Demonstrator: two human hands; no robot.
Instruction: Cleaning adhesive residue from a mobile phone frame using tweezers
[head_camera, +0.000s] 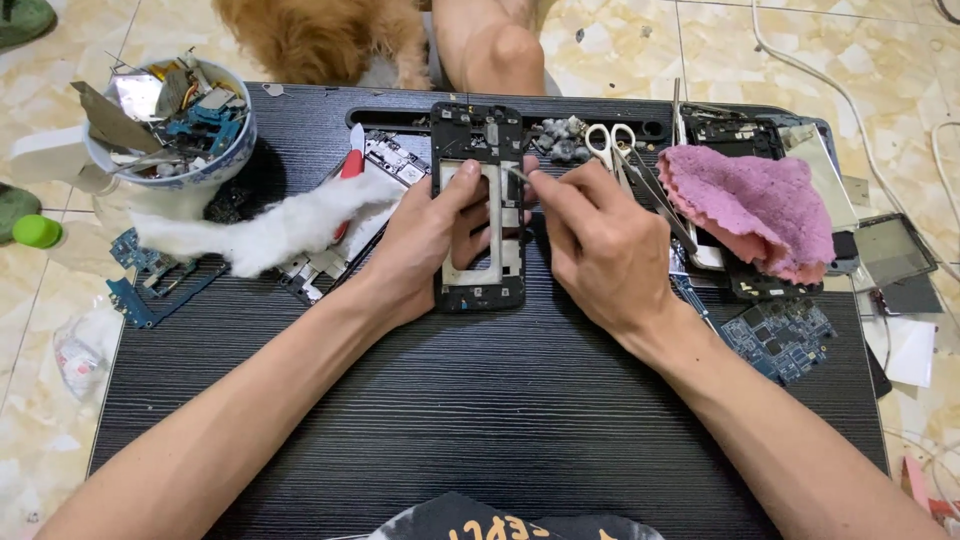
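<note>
Beside the phone frame (479, 210), scissors (611, 143) and pink cloth (748, 205).

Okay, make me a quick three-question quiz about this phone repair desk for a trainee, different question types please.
1. True or false: the left hand rests on the black phone frame.
2. What lies right of the frame? A) a pink cloth B) a yellow sponge C) a red mug
3. Fill in: the white bowl at the far left holds scrap ____.

Key:
1. True.
2. A, the pink cloth.
3. Parts; small boards and metal pieces. The right hand pinches a thin tool at the frame's upper edge.
</note>
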